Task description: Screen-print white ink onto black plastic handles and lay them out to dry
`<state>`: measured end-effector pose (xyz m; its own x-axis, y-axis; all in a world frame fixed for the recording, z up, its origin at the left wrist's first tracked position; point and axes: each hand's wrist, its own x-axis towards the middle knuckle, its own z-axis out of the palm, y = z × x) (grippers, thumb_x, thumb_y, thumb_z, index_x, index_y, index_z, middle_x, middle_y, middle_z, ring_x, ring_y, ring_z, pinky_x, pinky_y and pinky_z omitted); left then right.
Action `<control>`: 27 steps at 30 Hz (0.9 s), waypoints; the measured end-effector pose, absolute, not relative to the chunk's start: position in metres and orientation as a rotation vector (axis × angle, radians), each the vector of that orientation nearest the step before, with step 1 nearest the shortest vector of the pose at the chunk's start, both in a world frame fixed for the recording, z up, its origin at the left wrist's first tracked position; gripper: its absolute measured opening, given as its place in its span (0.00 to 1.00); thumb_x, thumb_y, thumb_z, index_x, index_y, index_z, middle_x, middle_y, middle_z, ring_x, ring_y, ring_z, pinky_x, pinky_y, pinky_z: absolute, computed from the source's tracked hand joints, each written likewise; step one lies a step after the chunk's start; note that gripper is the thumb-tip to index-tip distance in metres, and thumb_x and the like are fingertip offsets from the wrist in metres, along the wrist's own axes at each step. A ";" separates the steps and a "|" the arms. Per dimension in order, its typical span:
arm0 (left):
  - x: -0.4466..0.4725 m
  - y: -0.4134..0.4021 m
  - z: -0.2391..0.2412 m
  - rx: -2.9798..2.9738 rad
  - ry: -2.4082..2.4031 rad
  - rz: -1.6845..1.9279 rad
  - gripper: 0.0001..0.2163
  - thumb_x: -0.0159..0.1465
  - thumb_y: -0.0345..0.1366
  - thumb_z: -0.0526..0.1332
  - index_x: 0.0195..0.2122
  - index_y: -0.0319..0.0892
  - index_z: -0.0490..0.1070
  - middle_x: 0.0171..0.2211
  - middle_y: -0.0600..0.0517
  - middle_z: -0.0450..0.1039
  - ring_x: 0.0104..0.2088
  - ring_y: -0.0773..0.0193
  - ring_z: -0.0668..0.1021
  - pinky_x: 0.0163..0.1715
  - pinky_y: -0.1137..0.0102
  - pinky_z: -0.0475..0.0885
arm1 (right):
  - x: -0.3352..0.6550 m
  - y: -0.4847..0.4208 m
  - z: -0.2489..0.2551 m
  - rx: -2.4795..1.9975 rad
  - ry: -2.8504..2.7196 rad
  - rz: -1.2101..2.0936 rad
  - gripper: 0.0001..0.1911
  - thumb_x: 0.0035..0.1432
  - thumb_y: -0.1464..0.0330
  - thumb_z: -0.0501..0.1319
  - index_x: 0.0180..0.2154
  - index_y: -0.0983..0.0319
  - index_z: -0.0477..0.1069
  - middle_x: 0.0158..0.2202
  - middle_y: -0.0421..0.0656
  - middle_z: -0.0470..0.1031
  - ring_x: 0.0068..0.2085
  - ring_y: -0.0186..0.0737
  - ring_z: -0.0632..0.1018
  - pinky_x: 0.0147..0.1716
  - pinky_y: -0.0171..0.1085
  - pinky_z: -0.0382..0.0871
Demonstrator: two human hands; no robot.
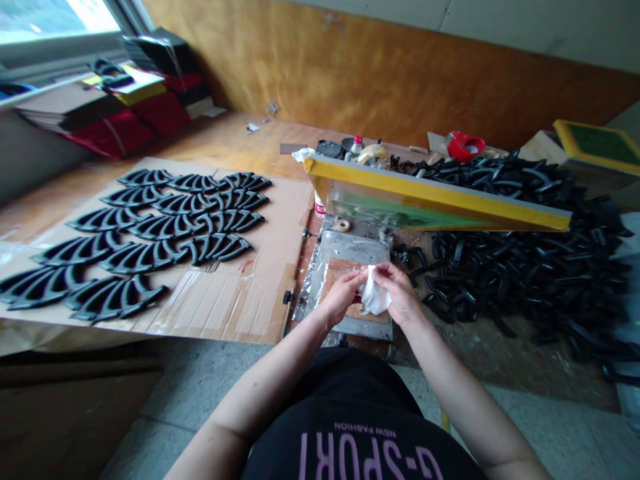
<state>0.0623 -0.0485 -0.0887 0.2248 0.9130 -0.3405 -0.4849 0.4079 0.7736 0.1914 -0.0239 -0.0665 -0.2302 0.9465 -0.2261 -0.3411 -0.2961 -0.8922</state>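
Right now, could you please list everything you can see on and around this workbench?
Flat black wing-shaped pieces: many, black, in rows on the cardboard sheet, left.
Loose black curved plastic parts: large heap, black, right of the bench.
Yellow-framed printing screen: one, yellow frame with green mesh, tilted up over the metal plate.
Second yellow-framed screen: one, far right.
Red tape dispenser: one, red, at the back.
Small jars and bottles: several, at the back behind the screen.
Stacked red and black sheets: a pile, under the window.
White crumpled cloth: one, white, held in both grips.
Left hand: on the cloth.
Right hand: on the cloth.
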 end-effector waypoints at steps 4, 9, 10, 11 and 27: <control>0.060 -0.048 -0.088 0.642 0.935 1.017 0.21 0.54 0.54 0.66 0.32 0.38 0.70 0.29 0.54 0.67 0.27 0.72 0.69 0.28 0.75 0.65 | 0.190 -0.021 -0.066 -1.033 -0.927 1.666 0.17 0.40 0.62 0.75 0.28 0.58 0.70 0.30 0.39 0.79 0.31 0.38 0.78 0.35 0.38 0.72; 0.053 -0.045 -0.076 0.677 1.022 1.118 0.18 0.54 0.50 0.67 0.29 0.39 0.69 0.25 0.56 0.67 0.26 0.72 0.70 0.29 0.76 0.65 | 0.182 -0.005 -0.060 -1.046 -0.892 1.572 0.17 0.38 0.62 0.76 0.28 0.58 0.71 0.28 0.37 0.78 0.29 0.35 0.76 0.34 0.36 0.71; 0.051 -0.043 -0.073 0.668 1.046 1.156 0.17 0.54 0.49 0.67 0.29 0.39 0.69 0.24 0.56 0.67 0.26 0.72 0.70 0.29 0.76 0.65 | 0.180 -0.001 -0.058 -1.046 -0.897 1.541 0.17 0.38 0.62 0.76 0.29 0.58 0.72 0.28 0.37 0.78 0.29 0.35 0.76 0.34 0.36 0.70; 0.049 -0.042 -0.070 0.657 1.065 1.197 0.16 0.53 0.48 0.67 0.29 0.40 0.69 0.24 0.56 0.67 0.25 0.72 0.70 0.29 0.76 0.66 | 0.177 0.004 -0.055 -1.043 -0.909 1.512 0.17 0.38 0.62 0.75 0.29 0.58 0.72 0.29 0.37 0.79 0.30 0.35 0.76 0.35 0.36 0.70; -0.003 -0.010 0.038 0.993 1.158 1.902 0.20 0.68 0.53 0.51 0.45 0.44 0.72 0.22 0.53 0.69 0.21 0.69 0.70 0.22 0.72 0.65 | 0.166 0.023 -0.049 -1.049 -0.874 1.450 0.17 0.37 0.61 0.75 0.31 0.58 0.75 0.31 0.36 0.78 0.33 0.35 0.77 0.36 0.36 0.70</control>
<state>-0.0033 -0.0098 0.0381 -0.4701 0.8458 0.2523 -0.1642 -0.3647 0.9166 0.1660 0.0234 -0.0491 -0.0179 0.9900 -0.1397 -0.3387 -0.1374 -0.9308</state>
